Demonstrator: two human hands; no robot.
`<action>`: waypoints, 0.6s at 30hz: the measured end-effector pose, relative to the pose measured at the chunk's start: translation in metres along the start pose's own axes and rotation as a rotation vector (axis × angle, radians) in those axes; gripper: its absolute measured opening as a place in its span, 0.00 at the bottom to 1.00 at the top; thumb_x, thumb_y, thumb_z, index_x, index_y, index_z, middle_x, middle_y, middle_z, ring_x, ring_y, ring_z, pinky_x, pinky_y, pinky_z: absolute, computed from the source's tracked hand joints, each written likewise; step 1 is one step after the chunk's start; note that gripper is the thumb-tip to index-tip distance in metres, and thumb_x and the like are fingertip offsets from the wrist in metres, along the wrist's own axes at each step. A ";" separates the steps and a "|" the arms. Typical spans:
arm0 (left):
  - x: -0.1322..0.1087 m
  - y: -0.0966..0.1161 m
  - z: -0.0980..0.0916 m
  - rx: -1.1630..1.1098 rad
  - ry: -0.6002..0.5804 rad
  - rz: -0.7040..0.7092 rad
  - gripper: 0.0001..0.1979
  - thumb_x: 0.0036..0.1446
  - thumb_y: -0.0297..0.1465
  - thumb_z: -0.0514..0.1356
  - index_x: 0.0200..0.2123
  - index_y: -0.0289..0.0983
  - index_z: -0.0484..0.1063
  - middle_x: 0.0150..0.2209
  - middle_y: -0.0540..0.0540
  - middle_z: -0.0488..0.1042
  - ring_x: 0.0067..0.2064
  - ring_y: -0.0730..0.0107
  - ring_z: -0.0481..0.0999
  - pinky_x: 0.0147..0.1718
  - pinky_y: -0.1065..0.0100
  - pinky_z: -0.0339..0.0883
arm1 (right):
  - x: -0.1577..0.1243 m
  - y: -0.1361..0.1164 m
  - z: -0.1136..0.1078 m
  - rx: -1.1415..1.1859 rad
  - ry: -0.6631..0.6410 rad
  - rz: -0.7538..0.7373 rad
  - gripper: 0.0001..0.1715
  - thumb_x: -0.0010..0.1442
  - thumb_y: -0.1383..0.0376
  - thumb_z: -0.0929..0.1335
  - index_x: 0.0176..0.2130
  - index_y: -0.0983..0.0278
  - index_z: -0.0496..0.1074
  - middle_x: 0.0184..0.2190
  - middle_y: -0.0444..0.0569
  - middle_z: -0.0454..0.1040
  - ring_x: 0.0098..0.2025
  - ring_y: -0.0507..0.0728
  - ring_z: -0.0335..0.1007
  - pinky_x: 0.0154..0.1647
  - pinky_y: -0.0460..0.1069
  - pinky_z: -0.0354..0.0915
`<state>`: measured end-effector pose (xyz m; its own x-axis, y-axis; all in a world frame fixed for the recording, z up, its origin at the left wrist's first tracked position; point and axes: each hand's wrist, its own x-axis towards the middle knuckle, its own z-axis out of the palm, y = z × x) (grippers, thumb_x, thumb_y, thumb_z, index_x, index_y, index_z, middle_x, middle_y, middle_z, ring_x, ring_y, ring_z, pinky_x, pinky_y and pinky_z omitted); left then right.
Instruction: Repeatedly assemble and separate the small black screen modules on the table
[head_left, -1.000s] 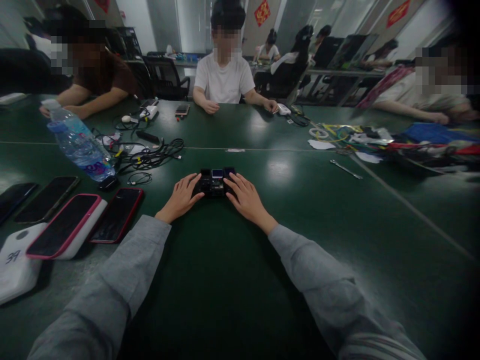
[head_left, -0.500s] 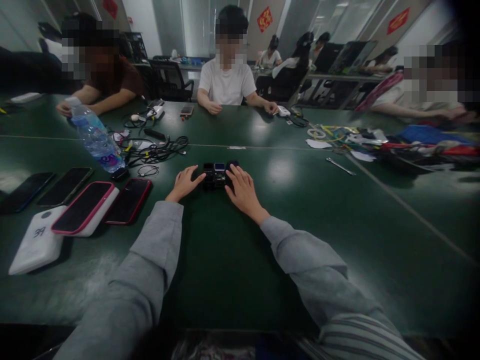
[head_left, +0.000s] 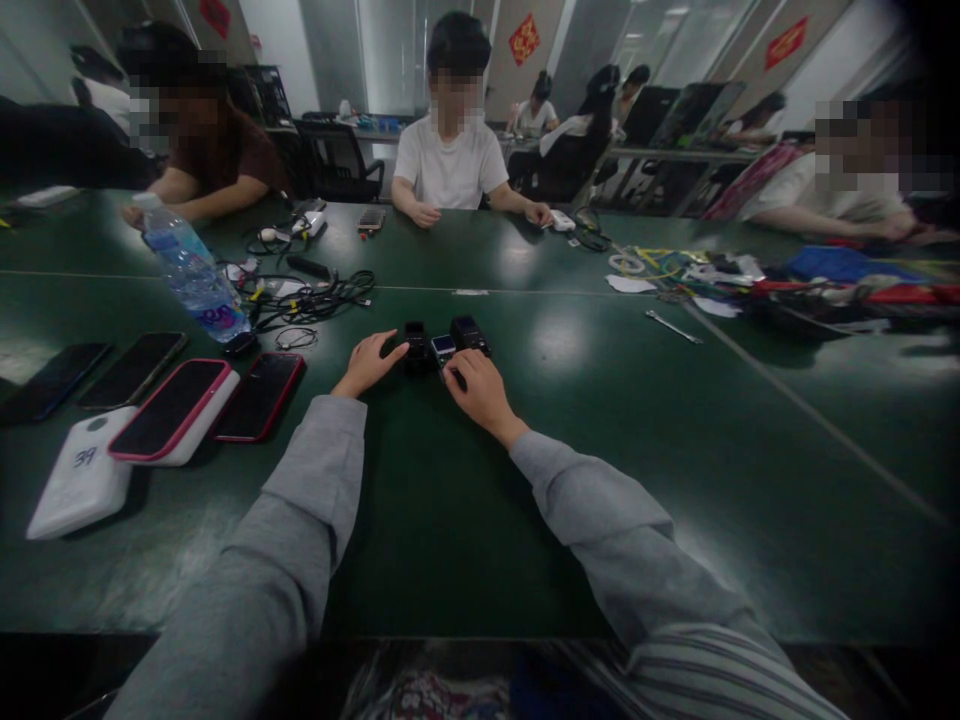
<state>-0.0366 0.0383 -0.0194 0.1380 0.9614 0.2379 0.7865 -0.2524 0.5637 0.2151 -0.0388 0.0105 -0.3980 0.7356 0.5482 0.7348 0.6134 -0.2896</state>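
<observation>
Three small black box-shaped devices with little screens stand on the green table in front of me; their exact kind is unclear. My left hand (head_left: 367, 364) has its fingers apart, the thumb reaching the side of the left device (head_left: 414, 347). My right hand (head_left: 478, 384) has its fingers curled on the near right side of the middle device (head_left: 442, 345), whose screen looks pale blue. This device is turned at an angle, and part of it is hidden by the fingers. Just behind my right hand sits the right device (head_left: 468, 331), with a dark screen.
Phones (head_left: 259, 398), a white power bank (head_left: 84, 475) marked 39 and a tilted water bottle (head_left: 191, 265) are at left. Black cables (head_left: 330, 297) lie beyond. A wrench (head_left: 673, 327) and a heap of wires (head_left: 675, 268) lie right. A person (head_left: 450, 155) sits opposite.
My right hand has shifted from the right device down onto the middle one. The middle device is now turned askew, and the right device is uncovered. My left hand stays about where it was.
</observation>
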 end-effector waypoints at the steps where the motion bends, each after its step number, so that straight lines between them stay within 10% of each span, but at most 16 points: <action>1: 0.000 0.000 0.000 0.000 -0.002 0.001 0.33 0.62 0.55 0.50 0.61 0.39 0.64 0.61 0.40 0.67 0.63 0.55 0.64 0.63 0.52 0.53 | 0.000 -0.001 0.000 0.005 0.014 0.007 0.15 0.69 0.61 0.59 0.47 0.64 0.70 0.47 0.55 0.71 0.51 0.61 0.66 0.52 0.57 0.65; 18: -0.001 0.004 -0.004 0.001 -0.022 -0.014 0.34 0.62 0.55 0.49 0.61 0.39 0.65 0.62 0.41 0.67 0.63 0.53 0.64 0.62 0.51 0.54 | -0.004 -0.001 0.009 -0.066 -0.080 0.053 0.31 0.67 0.68 0.56 0.67 0.66 0.53 0.65 0.63 0.53 0.64 0.68 0.57 0.59 0.65 0.65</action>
<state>-0.0359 0.0360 -0.0147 0.1401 0.9672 0.2120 0.7893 -0.2383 0.5658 0.2105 -0.0395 0.0015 -0.3981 0.7886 0.4687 0.7894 0.5547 -0.2628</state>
